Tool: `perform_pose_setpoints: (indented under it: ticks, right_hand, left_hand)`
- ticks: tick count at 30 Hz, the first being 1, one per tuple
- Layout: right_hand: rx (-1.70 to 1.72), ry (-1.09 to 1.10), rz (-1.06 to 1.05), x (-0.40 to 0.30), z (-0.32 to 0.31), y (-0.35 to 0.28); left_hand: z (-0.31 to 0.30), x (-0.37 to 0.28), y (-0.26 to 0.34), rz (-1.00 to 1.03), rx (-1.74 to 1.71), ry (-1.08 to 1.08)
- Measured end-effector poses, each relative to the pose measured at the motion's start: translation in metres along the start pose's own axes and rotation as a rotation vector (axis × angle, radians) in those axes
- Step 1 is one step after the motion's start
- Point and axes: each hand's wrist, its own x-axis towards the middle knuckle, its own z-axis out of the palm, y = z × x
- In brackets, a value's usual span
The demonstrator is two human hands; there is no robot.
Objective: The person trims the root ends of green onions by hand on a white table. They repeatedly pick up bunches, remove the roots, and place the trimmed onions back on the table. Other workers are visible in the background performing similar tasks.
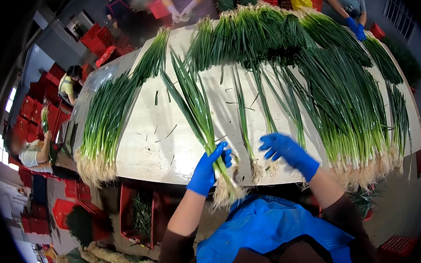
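My left hand (204, 173), in a blue glove, grips a small bunch of green onions (205, 125) near its pale lower stems. The leaves point away from me over the table, and the stringy roots hang past the near edge. My gloved right hand (287, 150) is raised off to the right with its fingers apart and nothing in them. Between my hands a thin green onion (245, 134) lies on the pale tabletop (157, 142), roots towards me. More loose stalks (295, 116) lie beyond my right hand.
A large pile of green onions (346, 105) covers the table's right side; a row (247, 38) lines the far side. Another bundle (105, 123) lies left. A red crate (137, 214) with green scraps stands below the near edge. Co-workers' hands (180, 14) (356, 28) are across the table.
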Motion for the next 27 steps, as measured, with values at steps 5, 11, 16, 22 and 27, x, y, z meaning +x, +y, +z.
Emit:
perform_pose_setpoints:
  ticks: [5,11,16,22,27]
  right_hand:
    - [-0.325,-0.119,0.108,0.002,0.059,0.057]
    - [-0.372,-0.124,0.157,-0.028,0.072,0.062]
    - [-0.988,0.049,-0.254,-0.052,0.091,0.054]
    - [-0.991,0.039,-0.150,-0.046,0.091,0.065]
    - [-1.135,-0.137,-0.127,-0.039,0.093,0.058]
  left_hand:
    - [-0.035,0.050,-0.045,-0.156,-0.221,-0.019]
    - [-0.031,0.045,-0.067,-0.162,-0.247,-0.006]
    - [-0.027,0.040,-0.060,-0.167,-0.183,-0.057]
    - [-0.024,0.040,-0.063,-0.153,-0.162,-0.081]
    - [-0.024,0.030,-0.067,-0.219,-0.319,-0.091]
